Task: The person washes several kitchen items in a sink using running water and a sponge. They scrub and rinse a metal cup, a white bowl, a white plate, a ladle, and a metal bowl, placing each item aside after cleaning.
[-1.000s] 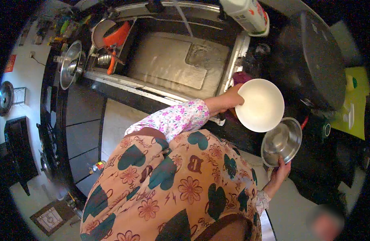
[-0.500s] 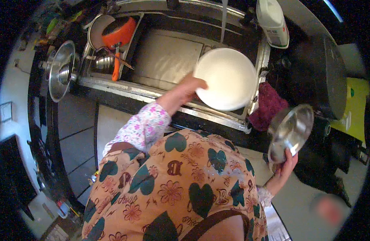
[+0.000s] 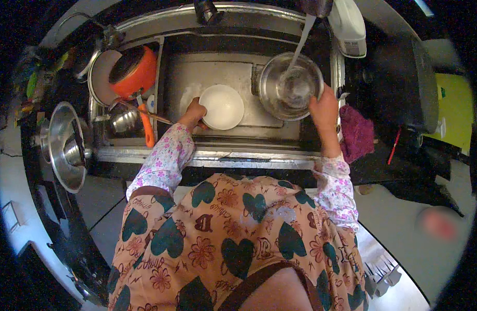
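My left hand [image 3: 194, 112] grips the near-left rim of a white bowl [image 3: 221, 107], held low over the sink [image 3: 251, 132]. At the right side of the sink, my right hand [image 3: 324, 107] is closed on the rim of a shiny steel bowl [image 3: 267, 96]. A stream of water [image 3: 304, 37] falls from the tap [image 3: 316, 6] into this steel bowl, and water swirls inside it. Both bowls face upward, apart from each other. The fingers under each bowl are partly hidden.
Left of the basin lie an orange saucepan [image 3: 132, 78], a pale pan [image 3: 97, 78] and a small steel vessel [image 3: 125, 122]. A wide steel basin [image 3: 62, 147] stands further left. A maroon cloth [image 3: 356, 133] hangs at the right edge, below a white bottle [image 3: 348, 28].
The white bowl has moved left and lower into the sink. My right hand has brought the steel bowl from beside the counter to under the running water.
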`<control>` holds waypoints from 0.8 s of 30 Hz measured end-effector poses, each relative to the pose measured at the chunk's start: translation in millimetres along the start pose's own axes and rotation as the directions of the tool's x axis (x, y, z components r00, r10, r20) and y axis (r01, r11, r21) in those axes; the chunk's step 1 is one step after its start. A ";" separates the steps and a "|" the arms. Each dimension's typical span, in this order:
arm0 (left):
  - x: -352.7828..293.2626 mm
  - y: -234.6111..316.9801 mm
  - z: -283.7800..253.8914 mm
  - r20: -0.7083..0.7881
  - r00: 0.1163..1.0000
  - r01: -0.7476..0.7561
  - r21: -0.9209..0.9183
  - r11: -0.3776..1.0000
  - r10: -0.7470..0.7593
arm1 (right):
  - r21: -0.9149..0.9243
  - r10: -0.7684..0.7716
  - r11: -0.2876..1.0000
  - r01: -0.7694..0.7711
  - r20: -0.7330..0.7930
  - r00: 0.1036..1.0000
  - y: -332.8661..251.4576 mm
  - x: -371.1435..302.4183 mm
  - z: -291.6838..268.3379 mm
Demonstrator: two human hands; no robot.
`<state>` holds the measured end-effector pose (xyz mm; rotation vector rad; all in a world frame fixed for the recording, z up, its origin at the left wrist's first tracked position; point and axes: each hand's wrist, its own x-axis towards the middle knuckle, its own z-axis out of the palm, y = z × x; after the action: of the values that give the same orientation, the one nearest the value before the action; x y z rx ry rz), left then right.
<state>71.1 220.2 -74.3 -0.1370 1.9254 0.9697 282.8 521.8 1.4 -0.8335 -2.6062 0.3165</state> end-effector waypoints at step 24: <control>-41.6 91.1 161.1 0.222 0.513 -0.812 0.440 0.384 0.829 | 0.285 0.015 0.956 -0.062 0.165 0.986 -42.8 80.5 51.3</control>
<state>164.2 379.1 -28.7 1.2711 2.2127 1.0105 179.0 530.6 -7.6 -0.7838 -2.6019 0.7869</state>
